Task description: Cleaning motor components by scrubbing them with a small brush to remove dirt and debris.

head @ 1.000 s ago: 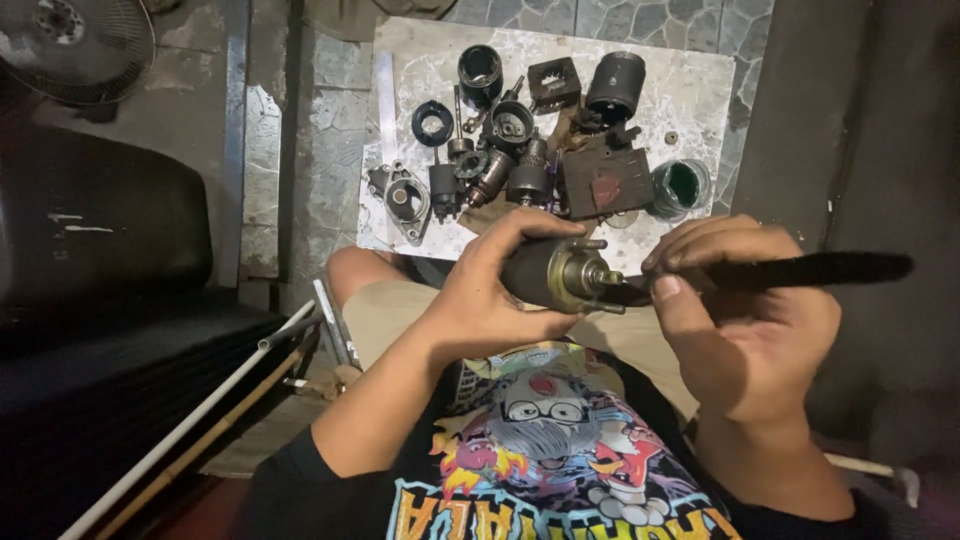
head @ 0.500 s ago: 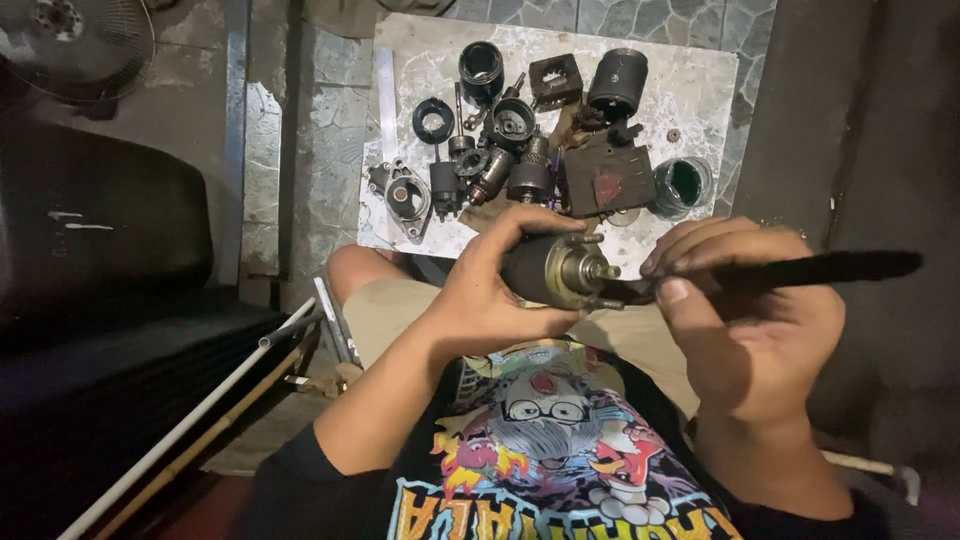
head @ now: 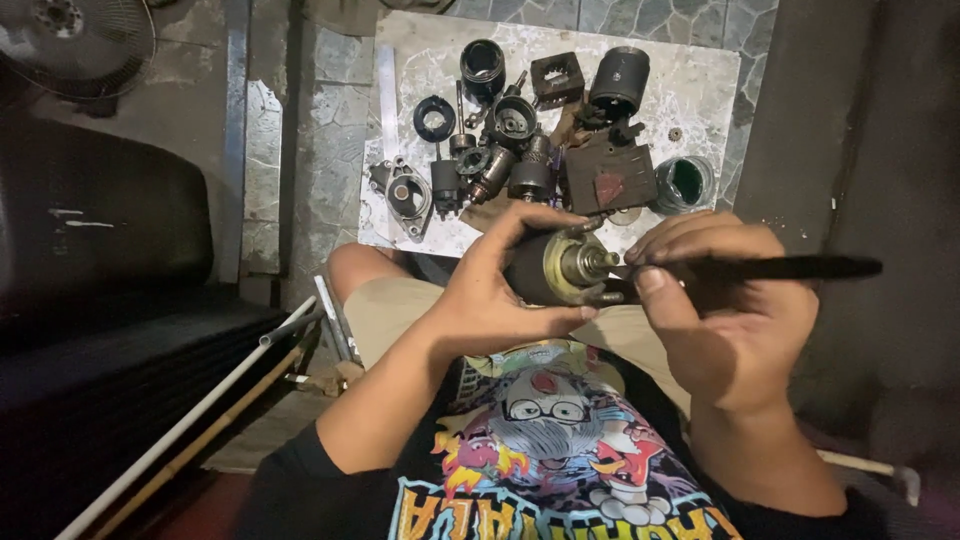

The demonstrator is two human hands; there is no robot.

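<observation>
At the far left a fan (head: 70,35) is lying in the top corner, and a dark seat cushion (head: 100,230) is filling the space beside you, with a white rod (head: 190,425) and a thin cane running diagonally below it. Further right, a pale stone slab (head: 700,90) is carrying a scatter of dismantled motor parts: a black ring (head: 434,117), an end bracket (head: 408,195), a black cylindrical housing (head: 620,80), a flat dark plate (head: 610,180) and a small green tub (head: 686,182). You are sitting just behind that slab, holding the work above your lap. Your left hand (head: 490,300) is wrapping around a small motor armature (head: 555,268), fingers curled over the top and thumb pressing underneath, so it is gripped firmly and lying roughly level with its shaft pointing right. Your right hand (head: 730,320) is pinching a long black brush handle (head: 780,268) between thumb and curled fingers, its left end touching the armature's shaft end, its other end sticking out well past your knuckles to the right
</observation>
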